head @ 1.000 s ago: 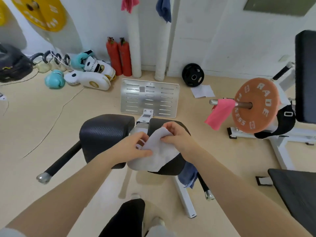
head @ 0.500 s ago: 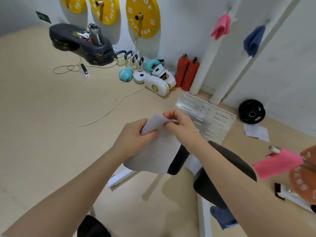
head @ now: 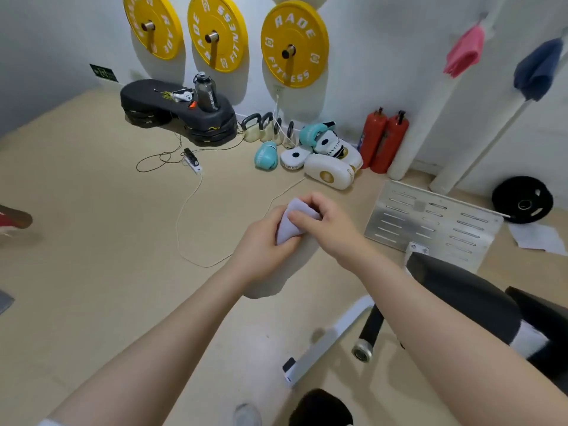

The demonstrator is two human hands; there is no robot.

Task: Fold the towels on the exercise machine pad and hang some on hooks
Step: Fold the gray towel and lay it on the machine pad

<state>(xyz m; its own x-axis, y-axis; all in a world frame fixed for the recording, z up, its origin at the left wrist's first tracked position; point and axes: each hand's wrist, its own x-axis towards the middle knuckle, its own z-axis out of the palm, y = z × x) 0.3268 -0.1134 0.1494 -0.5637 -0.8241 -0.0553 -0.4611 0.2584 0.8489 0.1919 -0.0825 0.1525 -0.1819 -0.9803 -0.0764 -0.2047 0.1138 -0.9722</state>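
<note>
Three yellow weight plates (head: 294, 44) hang on the wall above kettlebells (head: 267, 130) and two red extinguishers (head: 382, 141).

White towel (head: 290, 224) mostly hidden betw. hands; pad (head: 467, 296) cut by edge.

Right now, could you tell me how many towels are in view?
3. A white towel is held between the left hand and right hand; a pink towel and a blue towel hang on the wall at upper right. Others may be out of frame.
</note>
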